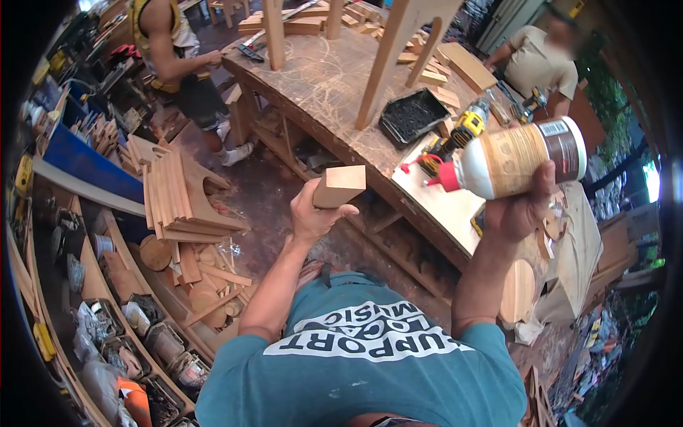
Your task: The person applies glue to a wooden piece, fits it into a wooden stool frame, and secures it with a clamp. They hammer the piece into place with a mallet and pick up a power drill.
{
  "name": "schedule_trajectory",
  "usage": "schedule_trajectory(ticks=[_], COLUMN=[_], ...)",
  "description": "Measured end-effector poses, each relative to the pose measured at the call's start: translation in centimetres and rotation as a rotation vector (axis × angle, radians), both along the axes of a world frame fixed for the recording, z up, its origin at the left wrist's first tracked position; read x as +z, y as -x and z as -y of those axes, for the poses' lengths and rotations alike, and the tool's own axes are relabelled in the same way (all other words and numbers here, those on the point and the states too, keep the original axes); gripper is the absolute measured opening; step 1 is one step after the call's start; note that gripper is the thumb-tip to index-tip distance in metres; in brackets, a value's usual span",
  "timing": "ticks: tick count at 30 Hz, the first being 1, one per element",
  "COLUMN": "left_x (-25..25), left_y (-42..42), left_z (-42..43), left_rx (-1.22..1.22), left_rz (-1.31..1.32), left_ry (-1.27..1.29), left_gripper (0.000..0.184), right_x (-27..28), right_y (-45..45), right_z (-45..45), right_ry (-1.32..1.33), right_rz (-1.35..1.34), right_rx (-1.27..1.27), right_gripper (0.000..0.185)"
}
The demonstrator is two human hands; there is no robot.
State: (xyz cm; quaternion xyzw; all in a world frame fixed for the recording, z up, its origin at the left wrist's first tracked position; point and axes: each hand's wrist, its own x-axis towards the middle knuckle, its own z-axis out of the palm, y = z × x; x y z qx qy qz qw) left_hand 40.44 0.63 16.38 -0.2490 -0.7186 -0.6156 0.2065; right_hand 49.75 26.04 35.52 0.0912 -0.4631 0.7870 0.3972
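My left hand [311,213] is wrapped round a wooden block [345,179], its pale cut end facing up toward me. In my right hand [523,210] is a glue bottle [523,158], a white one with a tan and brown label. It is tipped on its side, with the red nozzle cap [448,176] pointing left toward the block. Bottle and block are apart. Below the bottle, a pale board [427,186] lies along the edge of the workbench [313,107].
A black tray [414,115], a yellow drill [469,124] and upright wooden legs [388,64] stand on the bench. Stacked wooden parts [181,192] are at left, near shelves with bins [167,341]. One person [167,50] works across at left, another [537,60] at right.
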Motion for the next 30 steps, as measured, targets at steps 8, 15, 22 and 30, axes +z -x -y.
schedule_trajectory(ticks=[8, 15, 22, 30], left_x=[-2.5, -3.6, -1.2, 0.1], left_y=[-2.6, -2.4, -1.5, -2.0], left_z=[-2.7, -3.5, -2.1, -3.7], left_rx=[-0.09, -0.324, -0.488, -0.308], left_rz=[0.087, 0.262, 0.634, -0.036], left_ry=[0.036, -0.12, -0.257, 0.148], left_gripper=[0.066, 0.063, 0.046, 0.056], right_x=[1.0, 0.6, 1.8, 2.1], right_y=[0.2, -0.2, -0.9, -1.4], right_z=[2.4, 1.6, 0.3, 1.6], right_ry=[-0.235, -0.139, -0.009, -0.285], right_rz=[0.056, 0.09, -0.016, -0.006], right_rx=[-0.089, -0.089, -0.072, -0.266], right_gripper=[0.066, 0.065, 0.059, 0.05])
